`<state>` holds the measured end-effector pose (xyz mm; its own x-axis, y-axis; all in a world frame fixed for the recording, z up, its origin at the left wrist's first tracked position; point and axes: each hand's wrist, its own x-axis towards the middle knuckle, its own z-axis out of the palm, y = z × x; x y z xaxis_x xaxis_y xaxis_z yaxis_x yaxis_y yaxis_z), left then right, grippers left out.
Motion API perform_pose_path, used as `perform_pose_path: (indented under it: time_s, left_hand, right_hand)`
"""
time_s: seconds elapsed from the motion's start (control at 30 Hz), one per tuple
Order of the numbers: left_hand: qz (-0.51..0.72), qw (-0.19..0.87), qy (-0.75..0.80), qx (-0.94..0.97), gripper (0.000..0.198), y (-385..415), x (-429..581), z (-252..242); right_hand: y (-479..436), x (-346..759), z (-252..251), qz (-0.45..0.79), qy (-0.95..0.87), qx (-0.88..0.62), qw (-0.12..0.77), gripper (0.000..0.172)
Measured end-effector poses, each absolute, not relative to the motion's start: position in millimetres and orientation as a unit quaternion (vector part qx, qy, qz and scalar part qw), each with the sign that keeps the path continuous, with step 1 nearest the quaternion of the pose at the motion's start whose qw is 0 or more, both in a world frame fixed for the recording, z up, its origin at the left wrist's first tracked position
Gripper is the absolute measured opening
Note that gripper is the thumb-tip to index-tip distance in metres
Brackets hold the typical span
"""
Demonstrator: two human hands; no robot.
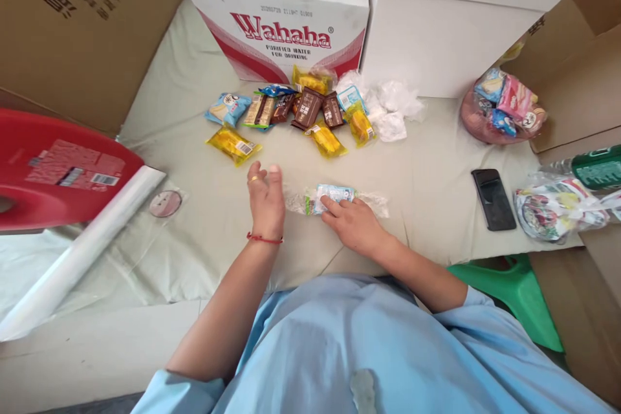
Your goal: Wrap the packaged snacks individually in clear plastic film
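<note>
- Two hands, near middle: left hand [266, 199] half-curled, thumb apart from the fingers, nothing visibly gripped (one ring on it).
- Right hand [356, 223]: fingers laid on one blue-and-white packet [345, 193] in clear wrap, mid-table; underside hidden, can't tell if pinching.
- Four yellow packets [233, 143], far, beyond the hands.
- At least three brown packets [307, 107] among them (pile overlaps, exact count unclear).
- One bowl [468, 116] of wrapped snacks, far right.
- One phone [493, 199], right, nearer than the bowl.
</note>
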<state>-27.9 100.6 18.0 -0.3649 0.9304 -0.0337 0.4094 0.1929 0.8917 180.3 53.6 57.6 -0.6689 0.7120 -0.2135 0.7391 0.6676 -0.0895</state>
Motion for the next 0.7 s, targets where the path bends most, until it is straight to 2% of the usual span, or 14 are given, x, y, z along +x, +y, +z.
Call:
perform_pose_path:
  time_s: [0.13, 0.2, 0.27, 0.33, 0.37, 0.43, 0.53, 0.6, 0.7]
  left_hand:
    - [0.304, 0.320, 0.694, 0.569, 0.103, 115, -11, 35]
    - [0.237, 0.301, 0.668, 0.638, 0.102, 111, -14, 40]
    - [0.172, 0.289, 0.663, 0.669, 0.080, 102, -26, 43]
    - [0.132, 0.304, 0.674, 0.660, 0.045, 90, -40, 48]
    - [0.137, 0.316, 0.681, 0.646, 0.031, 85, -45, 50]
    - [0.200, 0.335, 0.685, 0.615, 0.020, 74, -46, 56]
    - [0.305, 0.343, 0.652, 0.603, 0.021, 64, -24, 59]
    - [0.319, 0.350, 0.608, 0.637, 0.021, 62, -1, 55]
    - [0.304, 0.310, 0.540, 0.721, 0.032, 58, 27, 43]
  right_hand:
    - [54, 180, 56, -0.096, 0.908, 0.402, 0.067, 0.035]
    - [55, 183, 54, -0.112, 0.905, 0.409, 0.048, 0.033]
    - [56, 188, 51, -0.139, 0.900, 0.413, 0.019, 0.032]
    - [56, 194, 47, -0.173, 0.895, 0.412, -0.010, 0.031]
    - [56, 197, 45, -0.189, 0.893, 0.409, -0.024, 0.030]
    - [55, 200, 42, -0.211, 0.889, 0.403, -0.048, 0.029]
    - [56, 200, 37, -0.232, 0.883, 0.401, -0.080, 0.029]
    - [57, 202, 36, -0.255, 0.877, 0.395, -0.103, 0.031]
    - [60, 215, 37, -0.320, 0.860, 0.365, -0.160, 0.032]
